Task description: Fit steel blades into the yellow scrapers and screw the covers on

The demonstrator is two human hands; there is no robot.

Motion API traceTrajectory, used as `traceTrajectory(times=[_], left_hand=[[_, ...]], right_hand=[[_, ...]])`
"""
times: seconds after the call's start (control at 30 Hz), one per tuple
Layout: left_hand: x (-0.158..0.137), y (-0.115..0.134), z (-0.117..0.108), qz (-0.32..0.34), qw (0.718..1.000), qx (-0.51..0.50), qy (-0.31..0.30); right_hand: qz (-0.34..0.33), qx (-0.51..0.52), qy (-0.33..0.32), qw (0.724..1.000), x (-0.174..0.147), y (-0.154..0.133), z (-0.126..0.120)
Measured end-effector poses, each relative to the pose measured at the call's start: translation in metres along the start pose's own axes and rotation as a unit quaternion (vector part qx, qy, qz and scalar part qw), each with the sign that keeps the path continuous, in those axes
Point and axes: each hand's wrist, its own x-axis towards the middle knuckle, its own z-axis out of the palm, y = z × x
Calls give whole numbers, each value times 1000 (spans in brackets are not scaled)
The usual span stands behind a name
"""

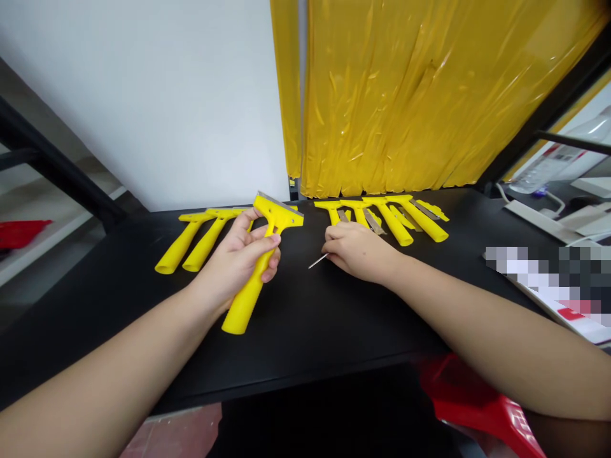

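My left hand (241, 251) is wrapped around the neck of a yellow scraper (244, 302), held up with its wide head at the top and a metal blade along the head's edge. In my right hand (358, 251) a thin metal tool like a screwdriver (317, 261) is pinched; its shaft points down and left, and the fingers hide the rest. Behind my left hand lie several more yellow scrapers (207, 240), partly covered by it. Beyond my right hand is another row of yellow scrapers (394, 222), with loose metal blades (375, 222) and small yellow pieces (432, 210) among them.
Everything rests on a black tabletop (296, 343). A white panel (167, 102) and a yellow plastic-wrapped panel (391, 95) stand behind it. At right are a clear bottle (548, 165) and a partly blurred flat item (548, 289). A red plastic object (477, 401) sits below the front edge.
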Motion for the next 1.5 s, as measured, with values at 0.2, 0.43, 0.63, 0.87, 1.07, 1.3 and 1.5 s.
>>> traceTrajectory(times=[0.2, 0.43, 0.63, 0.87, 1.07, 1.3, 1.5], left_hand=[[-1, 1, 0, -10, 1000, -1, -7], [-11, -1, 14, -55, 996, 33, -60], [-19, -11, 24, -49, 989, 79, -111], [-23, -13, 26, -27, 981, 151, -120], [-24, -12, 26, -53, 981, 119, -143], [-16, -13, 20, -200, 963, 21, -181], [-8, -17, 16, -256, 957, -37, -133]], right_hand=[[-13, 49, 27, 998, -6, -6, -9], [58, 271, 215, 937, -10, -24, -21], [84, 370, 207, 902, -8, -30, -19], [99, 467, 185, 859, -6, -32, -19], [155, 519, 178, 821, -3, -26, -21], [184, 451, 145, 861, -5, -14, -18], [174, 413, 147, 882, -17, 14, -11]])
